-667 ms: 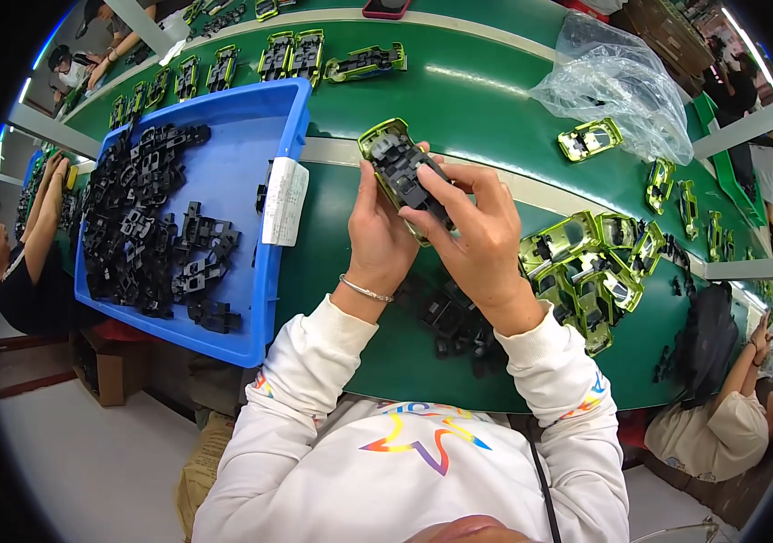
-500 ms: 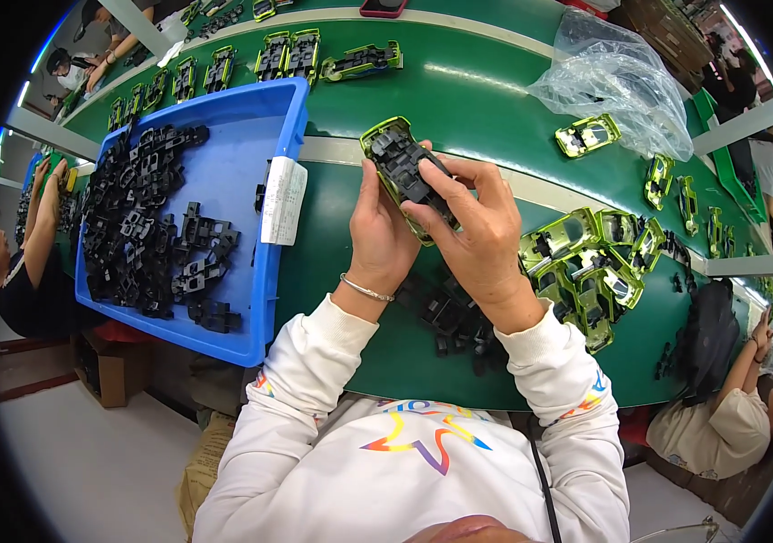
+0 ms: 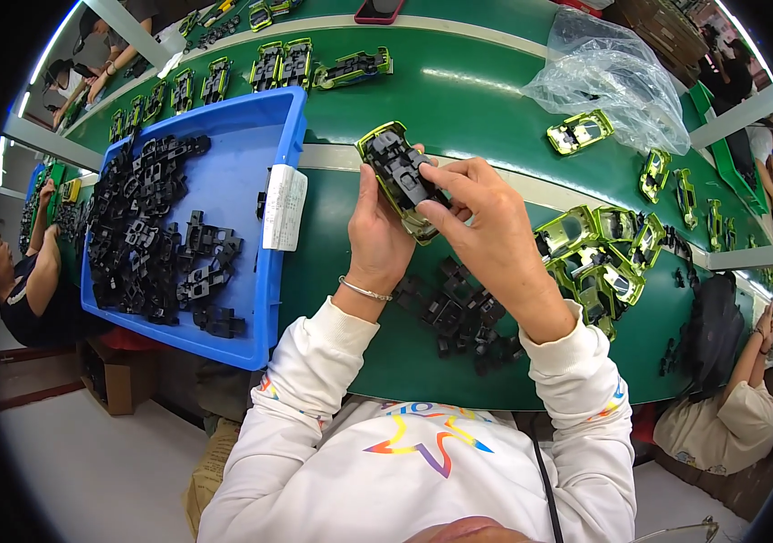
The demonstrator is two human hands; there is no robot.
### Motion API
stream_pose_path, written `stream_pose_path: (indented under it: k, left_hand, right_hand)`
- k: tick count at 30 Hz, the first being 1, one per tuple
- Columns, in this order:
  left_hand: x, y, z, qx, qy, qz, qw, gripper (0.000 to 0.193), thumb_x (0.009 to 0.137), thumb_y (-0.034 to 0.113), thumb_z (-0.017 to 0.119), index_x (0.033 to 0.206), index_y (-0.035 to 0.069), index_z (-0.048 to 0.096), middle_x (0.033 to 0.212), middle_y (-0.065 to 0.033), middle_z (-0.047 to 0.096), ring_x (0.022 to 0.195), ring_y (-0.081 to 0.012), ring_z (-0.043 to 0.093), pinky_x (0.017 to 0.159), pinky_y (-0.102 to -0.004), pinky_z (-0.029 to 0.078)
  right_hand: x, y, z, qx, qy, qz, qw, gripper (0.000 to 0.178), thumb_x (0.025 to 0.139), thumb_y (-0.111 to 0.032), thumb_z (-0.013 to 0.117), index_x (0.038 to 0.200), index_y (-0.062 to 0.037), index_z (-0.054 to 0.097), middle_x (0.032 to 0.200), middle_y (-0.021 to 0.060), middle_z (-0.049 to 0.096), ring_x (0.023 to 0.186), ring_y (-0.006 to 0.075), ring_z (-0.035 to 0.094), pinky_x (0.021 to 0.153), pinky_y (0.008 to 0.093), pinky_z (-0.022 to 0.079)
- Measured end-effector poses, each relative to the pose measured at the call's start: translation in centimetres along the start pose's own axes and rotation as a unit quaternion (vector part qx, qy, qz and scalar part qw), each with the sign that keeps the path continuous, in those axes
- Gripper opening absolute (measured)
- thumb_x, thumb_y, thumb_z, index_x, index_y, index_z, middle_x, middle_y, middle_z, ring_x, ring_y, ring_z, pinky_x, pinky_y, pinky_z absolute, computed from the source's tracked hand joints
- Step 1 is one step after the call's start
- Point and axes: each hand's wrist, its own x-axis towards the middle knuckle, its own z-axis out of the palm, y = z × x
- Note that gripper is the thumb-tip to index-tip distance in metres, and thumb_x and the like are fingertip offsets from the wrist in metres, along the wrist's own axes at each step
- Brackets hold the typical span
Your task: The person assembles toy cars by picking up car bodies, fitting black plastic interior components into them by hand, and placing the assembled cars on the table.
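I hold 1 toy car (image 3: pixel 395 167) up over the table (image 3: pixel 318 262), right of the blue tray (image 3: pixel 240 149). Its long axis slants from far left to near right, with 1 end pointing away from me to the far left and the other toward my right palm. I cannot tell which end is the nose. Its open side, filled with black parts, faces up, and a yellow-green rim shows around them.

My left hand (image 3: pixel 379 237) is curled around the body from beneath, thumb along the left side. My right hand (image 3: pixel 488 215) is narrow, its thumb and forefinger set on the near right end of the car.

Loose black pieces (image 3: pixel 459 312) lie on the table just nearer than the car, and a pile of green shells (image 3: pixel 592 258) sits right of my right hand. More black parts (image 3: pixel 147 204) fill much of the tray. Beyond it, a row of cars (image 3: pixel 296 65) runs along the far left, most with their long axes pointing away from me. A clear plastic bag (image 3: pixel 608 77) lies far right.
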Motion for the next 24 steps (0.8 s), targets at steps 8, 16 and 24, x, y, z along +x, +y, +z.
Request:
stream_pose_path:
  k: [8,16,24]
  left_hand:
    - [-0.3,0.0,0.4,0.006,0.002,-0.008,1.000,0.059,0.108,0.047,0.022,0.139,0.001,0.043,0.126,-0.0131,0.059,0.118,-0.0245,0.057,0.102,-0.0409,0.046]
    - [-0.3,-0.3,0.4,0.025,0.023,-0.004,0.999,0.063,0.108,0.049,0.020,0.138,0.000,0.045,0.119,-0.0130,0.061,0.113,-0.0247,0.059,0.099,-0.0398,0.048]
    - [-0.1,-0.1,0.4,-0.007,-0.013,-0.028,1.000,0.063,0.108,0.050,0.020,0.138,0.001,0.045,0.120,-0.0135,0.061,0.113,-0.0249,0.060,0.099,-0.0405,0.049]
  right_hand:
    - [-0.4,-0.5,1.3,-0.134,-0.003,-0.030,0.991,0.036,0.085,-0.009,0.070,0.120,-0.0024,0.063,0.110,0.0176,0.058,0.082,0.0371,0.067,0.071,0.0440,0.056]
    - [-0.2,-0.5,1.2,-0.084,-0.022,0.035,0.996,0.037,0.084,-0.006,0.072,0.121,-0.0050,0.067,0.104,0.0152,0.059,0.072,0.0275,0.067,0.068,0.0381,0.054]
    - [-0.2,-0.2,1.0,-0.071,0.002,0.017,0.997,0.035,0.083,-0.010,0.071,0.118,-0.0047,0.067,0.101,0.0165,0.060,0.074,0.0310,0.066,0.068,0.0402,0.054]
